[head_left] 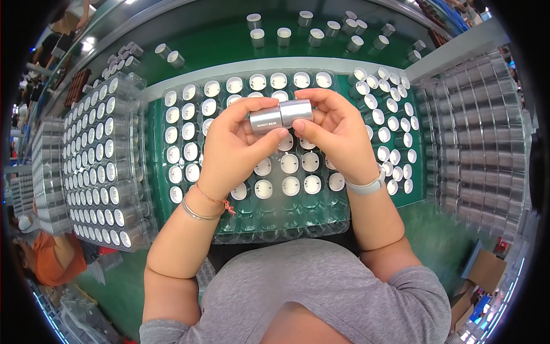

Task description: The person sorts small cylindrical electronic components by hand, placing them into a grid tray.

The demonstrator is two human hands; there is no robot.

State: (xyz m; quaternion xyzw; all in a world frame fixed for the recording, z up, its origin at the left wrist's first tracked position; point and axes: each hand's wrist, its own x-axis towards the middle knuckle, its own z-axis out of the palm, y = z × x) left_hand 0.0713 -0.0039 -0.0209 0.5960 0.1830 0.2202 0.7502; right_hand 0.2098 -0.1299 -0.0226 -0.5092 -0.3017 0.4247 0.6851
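Observation:
Above the middle of the bench, my left hand (238,131) and my right hand (329,123) are both closed around silver metal-look cylinders lying sideways, end to end. The left cylinder (267,121) has small lettering on its side and is pinched between my left thumb and fingers. My right thumb and fingertips grip the right cylinder (296,112), which meets it at a seam. I cannot tell whether they are two separate pieces or two parts of one container. Below my hands is a transparent plastic tray (275,221) with rows of white-topped silver cylinders (291,185).
Loose white-topped cylinders (393,123) crowd the green bench at the right. Stacked trays of cylinders stand at the left (94,166) and right (478,137). A green conveyor (217,43) beyond the grey rail carries more cylinders. A person in orange (51,258) is at the far left.

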